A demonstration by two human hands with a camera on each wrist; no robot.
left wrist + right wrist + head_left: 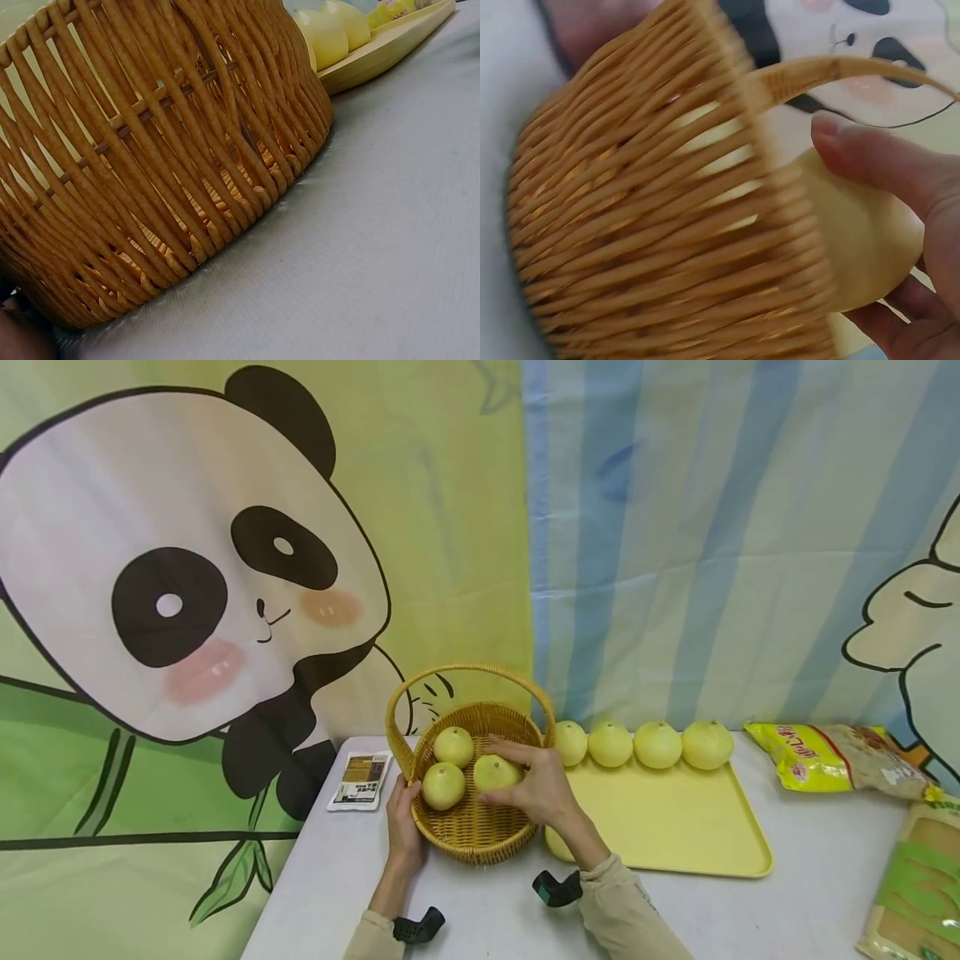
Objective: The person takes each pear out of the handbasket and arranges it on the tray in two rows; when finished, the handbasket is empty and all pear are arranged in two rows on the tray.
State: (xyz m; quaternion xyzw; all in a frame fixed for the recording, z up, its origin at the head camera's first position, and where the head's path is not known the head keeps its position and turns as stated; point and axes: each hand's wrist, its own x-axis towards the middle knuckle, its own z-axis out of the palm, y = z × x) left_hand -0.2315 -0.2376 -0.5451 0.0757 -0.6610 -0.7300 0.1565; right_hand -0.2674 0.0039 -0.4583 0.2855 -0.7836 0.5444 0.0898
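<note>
A wicker basket point(476, 847) with an arched handle stands on the table, and two round pale-yellow fruits point(443, 786) lie inside on its left. My left hand point(405, 827) holds the basket's left side near the handle's base; its fingers are largely hidden. My right hand point(542, 783) grips another round pale-yellow fruit point(870, 232) between thumb and fingers. In the head view this fruit point(495, 773) appears over the basket's right half; in the right wrist view it shows beyond the rim. The basket's woven wall point(172, 150) fills much of the left wrist view.
Right of the basket lies a yellow tray point(675, 827), with several matching fruits point(657, 745) lined along its back edge. Farther right are a yellow snack bag point(817, 758) and a green-and-tan package point(918, 885). A small white packet point(360, 782) lies left of the basket. A printed curtain point(465, 527) hangs behind.
</note>
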